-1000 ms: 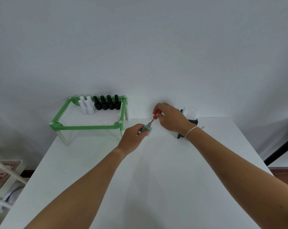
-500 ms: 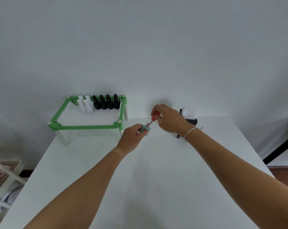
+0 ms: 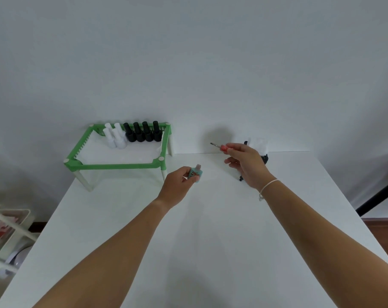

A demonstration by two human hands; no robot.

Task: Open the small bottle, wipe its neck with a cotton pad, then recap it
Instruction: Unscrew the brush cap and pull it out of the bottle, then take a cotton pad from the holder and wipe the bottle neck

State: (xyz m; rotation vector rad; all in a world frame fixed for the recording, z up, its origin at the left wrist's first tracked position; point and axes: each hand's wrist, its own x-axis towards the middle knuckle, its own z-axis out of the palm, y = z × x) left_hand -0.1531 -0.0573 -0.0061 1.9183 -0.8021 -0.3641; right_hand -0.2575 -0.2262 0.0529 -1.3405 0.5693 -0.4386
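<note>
My left hand holds a small teal bottle upright just above the white table, its pale neck bare and uncapped. My right hand is up and to the right of it, pinching the red cap with its thin brush stem pointing left, clear of the bottle. Behind my right hand a stack of white cotton pads sits in a black holder, mostly hidden by the hand.
A green rack on white legs stands at the table's back left, carrying several white and several black bottles. The white table ends against the wall. A white cart sits on the floor at left.
The cap with its brush has come out of the bottle: my right hand pulled it up and to the right. My left hand lowered the bottle slightly and set it more upright.
</note>
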